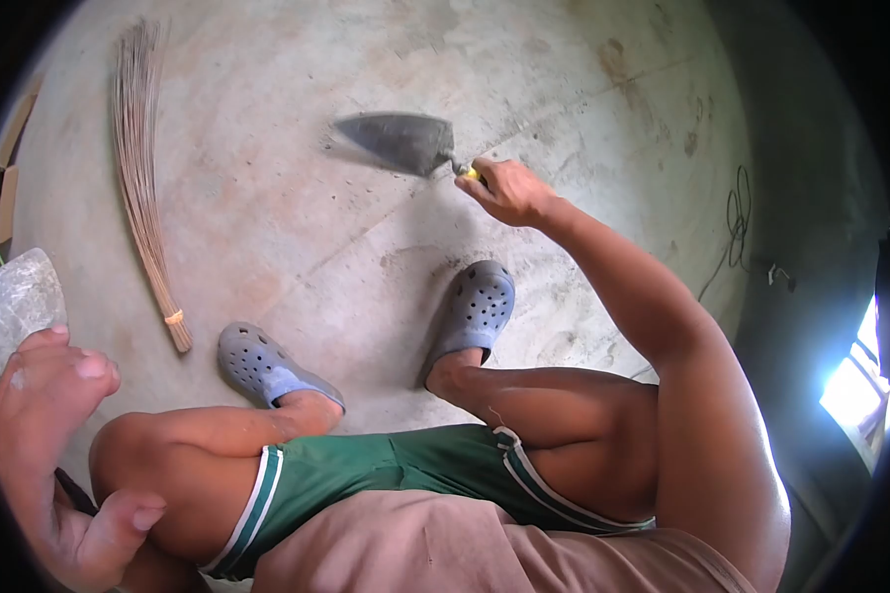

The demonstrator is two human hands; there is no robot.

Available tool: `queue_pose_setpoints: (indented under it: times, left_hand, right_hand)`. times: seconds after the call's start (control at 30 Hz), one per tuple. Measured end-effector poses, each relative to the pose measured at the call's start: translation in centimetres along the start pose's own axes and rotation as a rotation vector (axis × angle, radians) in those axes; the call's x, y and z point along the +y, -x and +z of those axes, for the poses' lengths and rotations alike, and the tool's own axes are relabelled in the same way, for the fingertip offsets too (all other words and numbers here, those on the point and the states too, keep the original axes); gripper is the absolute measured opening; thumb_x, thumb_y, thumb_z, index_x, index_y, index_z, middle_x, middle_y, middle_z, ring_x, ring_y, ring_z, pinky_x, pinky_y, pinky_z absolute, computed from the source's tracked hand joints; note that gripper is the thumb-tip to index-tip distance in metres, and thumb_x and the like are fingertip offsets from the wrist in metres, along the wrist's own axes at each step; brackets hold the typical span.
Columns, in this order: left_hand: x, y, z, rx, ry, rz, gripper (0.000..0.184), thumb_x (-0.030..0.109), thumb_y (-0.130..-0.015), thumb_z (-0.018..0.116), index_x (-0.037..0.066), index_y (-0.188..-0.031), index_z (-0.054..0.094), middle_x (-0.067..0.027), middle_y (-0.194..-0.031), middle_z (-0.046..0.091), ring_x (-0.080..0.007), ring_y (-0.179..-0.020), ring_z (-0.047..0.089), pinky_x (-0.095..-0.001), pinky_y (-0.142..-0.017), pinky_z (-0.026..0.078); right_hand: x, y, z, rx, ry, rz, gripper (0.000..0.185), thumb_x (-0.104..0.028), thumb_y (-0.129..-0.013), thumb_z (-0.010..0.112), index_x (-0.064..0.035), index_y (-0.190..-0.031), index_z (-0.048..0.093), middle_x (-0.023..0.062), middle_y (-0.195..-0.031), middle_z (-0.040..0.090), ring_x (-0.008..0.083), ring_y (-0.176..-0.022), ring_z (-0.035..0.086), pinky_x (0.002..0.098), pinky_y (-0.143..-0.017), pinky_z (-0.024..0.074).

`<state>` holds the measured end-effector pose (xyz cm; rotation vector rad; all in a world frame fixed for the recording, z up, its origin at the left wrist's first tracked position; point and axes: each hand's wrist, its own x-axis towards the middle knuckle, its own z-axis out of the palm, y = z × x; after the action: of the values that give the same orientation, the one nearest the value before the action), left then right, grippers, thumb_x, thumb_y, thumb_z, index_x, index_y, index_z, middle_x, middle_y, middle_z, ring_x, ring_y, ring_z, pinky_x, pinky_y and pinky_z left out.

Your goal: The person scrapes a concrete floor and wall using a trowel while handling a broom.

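My right hand (504,191) grips the yellow handle of a pointed trowel (405,140). The grey metal blade points left, low over the concrete floor; whether it touches cannot be made out. At the lower left, close to the camera, my left hand (54,425) is raised beside my knee. Its fingers are loosely bent and the thumb stands apart, with nothing seen between them. Just beyond those fingers is a grey, worn, flat-looking object (20,296), partly cut off by the view's edge.
A stick broom (136,168) lies on the stained concrete floor (297,227) to the left. Cardboard (5,203) sits at the far left edge. A thin dark cable (737,222) runs near the right wall, with a bright opening (855,390) at lower right. My feet wear grey clogs (477,306).
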<state>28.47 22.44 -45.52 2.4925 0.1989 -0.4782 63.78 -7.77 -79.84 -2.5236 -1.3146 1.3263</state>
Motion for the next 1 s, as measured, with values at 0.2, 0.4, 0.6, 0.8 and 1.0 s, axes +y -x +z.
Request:
queue_pose_setpoints:
  times: [0.2, 0.4, 0.6, 0.8, 1.0]
  left_hand:
    - [0.0, 0.6, 0.1, 0.020, -0.028, -0.017, 0.077, 0.051, -0.092, 0.071, -0.008, -0.140, 0.056, -0.0206, -0.112, 0.065, -0.0360, -0.110, 0.063, -0.0569, -0.118, 0.036]
    - [0.5, 0.2, 0.0, 0.006, -0.028, -0.010, 0.074, 0.050, -0.093, 0.072, -0.006, -0.141, 0.057, -0.0205, -0.112, 0.066, -0.0361, -0.110, 0.063, -0.0571, -0.118, 0.036]
    - [1.2, -0.4, 0.0, 0.030, -0.078, -0.010, 0.073, 0.049, -0.094, 0.072, -0.007, -0.139, 0.058, -0.0206, -0.113, 0.067, -0.0357, -0.112, 0.064, -0.0559, -0.118, 0.037]
    - [1.0, 0.1, 0.2, 0.035, -0.069, -0.018, 0.074, 0.049, -0.092, 0.074, -0.007, -0.139, 0.059, -0.0205, -0.116, 0.068, -0.0354, -0.112, 0.064, -0.0548, -0.117, 0.039]
    - [0.0, -0.7, 0.2, 0.101, -0.064, 0.012, 0.071, 0.047, -0.089, 0.076, -0.008, -0.133, 0.061, -0.0207, -0.110, 0.068, -0.0361, -0.101, 0.065, -0.0559, -0.111, 0.042]
  right_hand:
    - [-0.4, -0.7, -0.4, -0.007, -0.004, -0.034, 0.059, -0.056, -0.108, 0.047, 0.0002, -0.106, 0.064, 0.0296, -0.093, 0.070, 0.0485, -0.094, 0.067, 0.0551, -0.084, 0.0513]
    - [-3.1, -2.1, 0.7, 0.024, -0.094, 0.153, 0.060, -0.057, -0.108, 0.045, -0.0005, -0.113, 0.065, 0.0301, -0.098, 0.071, 0.0456, -0.100, 0.069, 0.0545, -0.089, 0.0536]
    - [-9.0, 1.1, 3.1, -0.237, 0.009, 0.072, 0.059, -0.056, -0.109, 0.043, -0.0033, -0.126, 0.063, 0.0286, -0.119, 0.072, 0.0448, -0.115, 0.068, 0.0537, -0.100, 0.0538]
    - [-8.1, -1.9, 1.6, -0.089, -0.103, 0.115, 0.061, -0.056, -0.109, 0.042, -0.0009, -0.126, 0.064, 0.0279, -0.120, 0.072, 0.0457, -0.116, 0.068, 0.0526, -0.101, 0.0536]
    - [-11.0, -0.6, 3.0, -0.206, 0.080, -0.029, 0.058, -0.052, -0.111, 0.041, -0.0003, -0.126, 0.064, 0.0278, -0.118, 0.073, 0.0452, -0.116, 0.068, 0.0531, -0.103, 0.0530]
